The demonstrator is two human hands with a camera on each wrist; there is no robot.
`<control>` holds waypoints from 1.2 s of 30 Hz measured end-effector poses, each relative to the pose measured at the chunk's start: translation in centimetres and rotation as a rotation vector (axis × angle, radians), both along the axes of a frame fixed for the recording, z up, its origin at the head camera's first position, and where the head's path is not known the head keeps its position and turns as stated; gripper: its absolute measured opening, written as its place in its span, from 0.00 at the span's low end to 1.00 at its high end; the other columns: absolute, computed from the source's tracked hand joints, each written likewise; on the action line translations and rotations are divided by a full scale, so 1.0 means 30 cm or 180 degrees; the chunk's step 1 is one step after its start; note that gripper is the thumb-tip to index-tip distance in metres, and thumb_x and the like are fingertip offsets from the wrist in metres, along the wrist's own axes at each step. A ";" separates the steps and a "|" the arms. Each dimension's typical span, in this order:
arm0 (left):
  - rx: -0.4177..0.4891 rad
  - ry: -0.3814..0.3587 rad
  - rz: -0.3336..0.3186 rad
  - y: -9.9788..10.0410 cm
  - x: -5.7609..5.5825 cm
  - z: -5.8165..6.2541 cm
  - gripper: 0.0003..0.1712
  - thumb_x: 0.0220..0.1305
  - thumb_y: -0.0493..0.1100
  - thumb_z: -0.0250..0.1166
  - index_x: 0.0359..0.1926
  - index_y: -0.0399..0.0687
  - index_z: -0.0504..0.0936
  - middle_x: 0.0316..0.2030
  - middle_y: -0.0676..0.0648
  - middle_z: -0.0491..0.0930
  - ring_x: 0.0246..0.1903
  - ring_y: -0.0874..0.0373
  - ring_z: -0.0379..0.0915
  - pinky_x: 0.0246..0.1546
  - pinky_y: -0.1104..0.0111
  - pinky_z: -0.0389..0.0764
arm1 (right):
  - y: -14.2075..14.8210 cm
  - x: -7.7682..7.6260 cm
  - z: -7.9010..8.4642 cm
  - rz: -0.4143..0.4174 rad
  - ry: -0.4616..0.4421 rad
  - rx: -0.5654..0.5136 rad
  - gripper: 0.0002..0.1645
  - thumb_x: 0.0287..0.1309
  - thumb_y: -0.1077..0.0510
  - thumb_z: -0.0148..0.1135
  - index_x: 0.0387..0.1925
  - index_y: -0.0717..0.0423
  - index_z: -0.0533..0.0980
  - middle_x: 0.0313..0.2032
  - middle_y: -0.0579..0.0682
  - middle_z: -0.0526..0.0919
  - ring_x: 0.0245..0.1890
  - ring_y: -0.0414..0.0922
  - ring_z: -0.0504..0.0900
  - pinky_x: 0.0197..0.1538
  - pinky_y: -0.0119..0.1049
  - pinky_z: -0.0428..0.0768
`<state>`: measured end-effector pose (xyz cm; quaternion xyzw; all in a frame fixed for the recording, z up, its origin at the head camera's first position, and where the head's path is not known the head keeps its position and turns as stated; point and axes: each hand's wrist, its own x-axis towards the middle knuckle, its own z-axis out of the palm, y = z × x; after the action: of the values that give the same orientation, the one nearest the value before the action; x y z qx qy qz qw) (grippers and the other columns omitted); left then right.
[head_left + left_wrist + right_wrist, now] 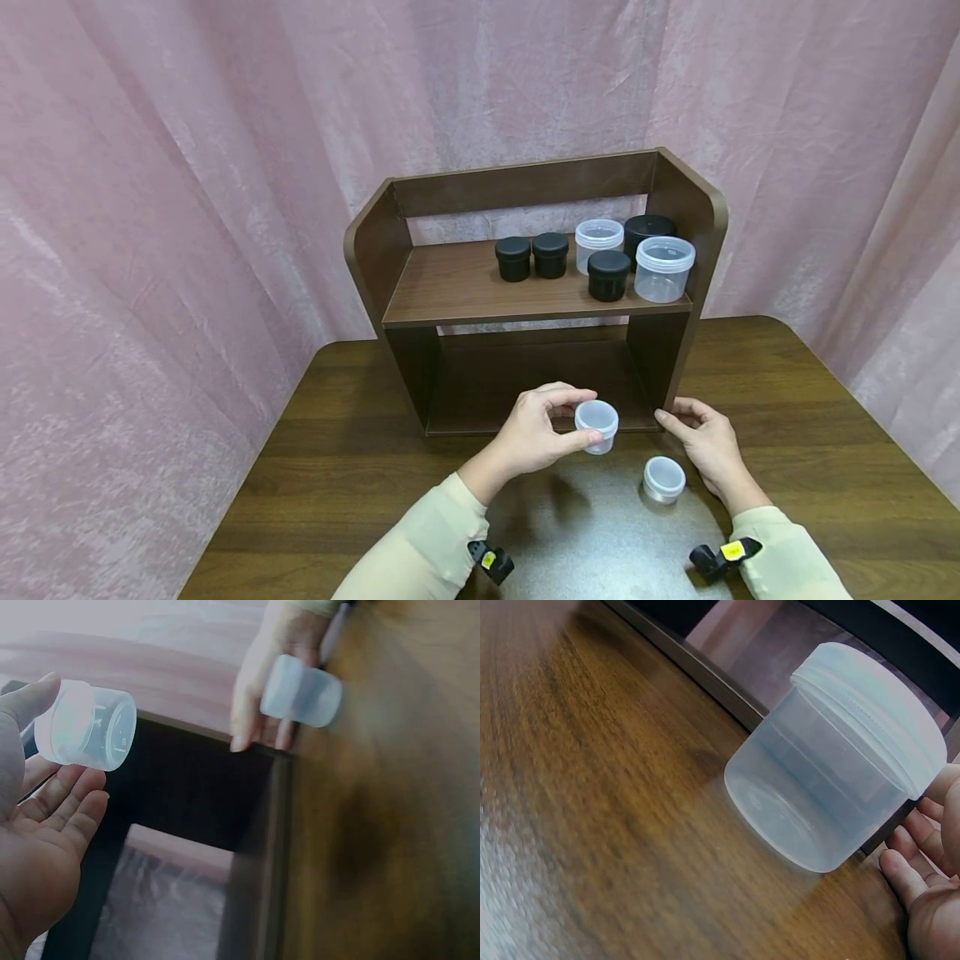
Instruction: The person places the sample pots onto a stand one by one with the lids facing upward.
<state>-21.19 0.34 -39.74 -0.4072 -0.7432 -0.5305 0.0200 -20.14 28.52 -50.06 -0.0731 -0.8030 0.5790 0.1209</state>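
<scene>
My left hand (536,425) holds a small clear lidded jar (597,427) between thumb and fingers, raised in front of the lower compartment of a brown two-tier shelf (525,319). The left wrist view shows the held jar (90,724) tipped on its side in that picture, its base toward the shelf. At the shelf's lower right front corner, my right hand (708,446) grips the side panel, thumb at the front edge and fingers along the outside. A second small clear jar (663,480) stands upright on the table just left of the right hand; it looks large in the right wrist view.
On the upper tier stand several black-lidded jars (513,259), a clear jar (598,247) and a bigger clear jar (663,271) at the right end. The wooden table (337,467) extends to both sides of the shelf. A pink curtain (225,167) hangs behind.
</scene>
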 end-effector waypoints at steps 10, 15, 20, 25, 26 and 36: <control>0.0198 0.0248 0.0094 -0.066 -0.022 0.146 0.26 0.51 0.40 0.76 0.53 0.41 0.81 0.46 0.51 0.81 0.44 0.62 0.76 0.48 0.67 0.79 | 0.005 0.003 -0.001 -0.0014 -0.0043 0.0022 0.31 0.57 0.45 0.67 0.52 0.64 0.75 0.41 0.43 0.80 0.39 0.30 0.75 0.40 0.22 0.74; 0.0241 0.0412 0.0121 -0.089 -0.020 0.216 0.27 0.50 0.38 0.76 0.53 0.38 0.80 0.46 0.48 0.81 0.45 0.60 0.76 0.49 0.68 0.79 | 0.005 0.002 -0.003 -0.0010 -0.0029 0.0015 0.31 0.57 0.45 0.67 0.52 0.64 0.75 0.41 0.44 0.81 0.39 0.30 0.76 0.40 0.22 0.74; 0.0299 0.0525 0.0140 -0.101 0.012 0.308 0.27 0.48 0.32 0.76 0.51 0.33 0.80 0.46 0.40 0.81 0.44 0.54 0.77 0.48 0.64 0.80 | 0.003 -0.001 -0.005 -0.0022 -0.0017 0.0016 0.30 0.57 0.45 0.67 0.52 0.64 0.75 0.40 0.43 0.80 0.39 0.31 0.76 0.40 0.21 0.74; 0.0269 0.0669 0.0173 -0.107 0.057 0.412 0.25 0.48 0.30 0.74 0.49 0.27 0.79 0.44 0.36 0.81 0.43 0.52 0.78 0.48 0.64 0.80 | 0.002 -0.001 -0.005 -0.0011 0.0001 0.0000 0.30 0.57 0.46 0.67 0.52 0.65 0.75 0.40 0.42 0.80 0.39 0.31 0.76 0.39 0.21 0.75; 0.0264 0.0687 0.0170 -0.107 0.055 0.420 0.25 0.48 0.30 0.74 0.49 0.27 0.79 0.43 0.36 0.81 0.43 0.52 0.78 0.48 0.64 0.80 | 0.002 -0.001 -0.004 -0.0012 0.0003 -0.0002 0.30 0.57 0.46 0.67 0.52 0.65 0.75 0.40 0.42 0.80 0.39 0.31 0.76 0.39 0.21 0.75; 0.0297 0.0738 0.0089 -0.097 -0.038 0.435 0.25 0.51 0.36 0.74 0.52 0.34 0.80 0.46 0.44 0.82 0.43 0.59 0.79 0.47 0.66 0.80 | 0.003 -0.001 -0.001 -0.0022 -0.0013 0.0059 0.30 0.58 0.45 0.67 0.52 0.64 0.75 0.40 0.44 0.80 0.39 0.32 0.75 0.39 0.22 0.75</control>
<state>-22.34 -2.56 -26.70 -0.4541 -0.7160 -0.5135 0.1321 -20.17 28.62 -50.08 -0.0759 -0.8083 0.5709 0.1220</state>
